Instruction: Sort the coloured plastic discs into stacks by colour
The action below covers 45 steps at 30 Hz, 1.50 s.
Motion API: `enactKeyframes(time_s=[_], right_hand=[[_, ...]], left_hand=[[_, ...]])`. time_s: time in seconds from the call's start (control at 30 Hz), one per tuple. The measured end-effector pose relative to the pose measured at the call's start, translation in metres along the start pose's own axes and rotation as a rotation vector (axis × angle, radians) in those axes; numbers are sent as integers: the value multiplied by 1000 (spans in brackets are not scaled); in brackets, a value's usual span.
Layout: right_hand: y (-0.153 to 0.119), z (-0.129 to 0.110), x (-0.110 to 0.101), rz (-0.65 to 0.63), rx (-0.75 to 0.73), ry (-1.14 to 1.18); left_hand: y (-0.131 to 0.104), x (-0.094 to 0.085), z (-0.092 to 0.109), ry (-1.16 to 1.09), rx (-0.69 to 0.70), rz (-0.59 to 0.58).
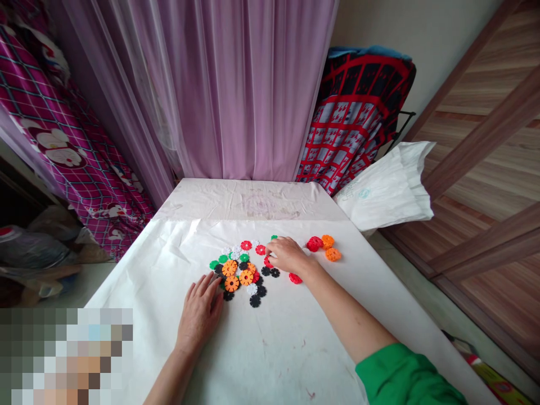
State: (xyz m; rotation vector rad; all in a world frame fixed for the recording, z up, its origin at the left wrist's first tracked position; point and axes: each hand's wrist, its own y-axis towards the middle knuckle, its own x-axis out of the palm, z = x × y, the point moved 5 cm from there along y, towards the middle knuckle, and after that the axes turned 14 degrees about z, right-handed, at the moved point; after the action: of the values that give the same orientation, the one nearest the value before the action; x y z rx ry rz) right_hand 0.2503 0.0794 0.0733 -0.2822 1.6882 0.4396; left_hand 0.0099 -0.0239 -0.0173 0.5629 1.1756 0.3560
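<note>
Flower-shaped plastic snowflake discs lie in a loose cluster on the white-covered table (270,349). Orange discs (232,282) are in its middle, with black discs (255,301), green discs (214,264) and white discs (235,255) around them. My left hand (200,309) rests open at the cluster's left edge, fingers stretched toward the orange and black discs. On the right side, my right hand (289,255) has its fingers bent down and closed at a red disc (269,262), which they partly cover. Another red disc (260,250) lies just left of its fingertips.
Beyond my right hand are a red disc pile (314,243) and orange discs (333,255). A white bag (388,185) stands at the table's right edge. Purple curtains (240,90) hang behind the table, and a wooden door (485,135) is at right.
</note>
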Motion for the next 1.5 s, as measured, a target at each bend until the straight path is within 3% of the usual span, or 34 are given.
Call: enactKeyframes(time_s=[0.13, 0.27, 0.5, 0.8, 0.97, 1.23, 1.5], right_hand=[[11, -34, 18, 3, -36, 45], [12, -49, 28, -72, -12, 0], [9, -55, 27, -134, -2, -7], [16, -45, 48, -120, 221, 119], [14, -44, 43, -96, 203, 82], [7, -74, 36, -36, 109, 102], [7, -84, 37, -69, 152, 45]], left_hand=[[0, -1, 1, -16, -9, 10], [-1, -1, 1, -26, -22, 10], [-2, -1, 1, -56, -32, 12], [-1, -1, 1, -50, -31, 8], [-1, 0, 1, -54, -33, 13], [-1, -1, 3, -62, -34, 7], [0, -3, 4, -48, -21, 4]])
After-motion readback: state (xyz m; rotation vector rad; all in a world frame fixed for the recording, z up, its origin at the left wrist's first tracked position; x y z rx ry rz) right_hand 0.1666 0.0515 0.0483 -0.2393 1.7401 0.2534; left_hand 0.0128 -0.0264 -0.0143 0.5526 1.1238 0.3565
